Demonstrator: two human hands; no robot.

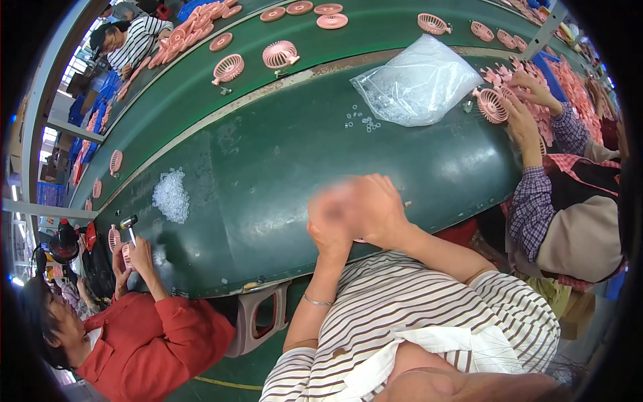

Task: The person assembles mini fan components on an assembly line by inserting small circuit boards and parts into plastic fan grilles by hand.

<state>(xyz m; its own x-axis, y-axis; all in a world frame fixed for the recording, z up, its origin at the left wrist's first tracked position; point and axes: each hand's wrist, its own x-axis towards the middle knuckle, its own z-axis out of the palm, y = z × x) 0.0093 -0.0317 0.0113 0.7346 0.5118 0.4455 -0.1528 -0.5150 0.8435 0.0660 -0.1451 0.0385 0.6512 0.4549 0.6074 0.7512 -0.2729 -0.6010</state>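
My left hand [328, 224] and my right hand [383, 211] meet over the near edge of the green work surface, fingers curled towards each other. A blurred patch covers the place where they join, so what they close on is hidden. Just a sliver of pink shows beneath the hands, too small to name. Beyond them lie several small clear plastic rings [367, 123] and a big clear plastic bag [422, 84] holding many more small clear pieces. To the left is a heap of small clear plastic parts [171, 195].
Pink fan housings with slatted grilles [280, 55] and pink discs [332, 21] lie along the green conveyor belt [194, 100]. At left, a co-worker in red holds a hammer [129, 222]. At right, another person's hands hold a pink housing [492, 106] beside piled pink parts. A stool [258, 321] stands below.
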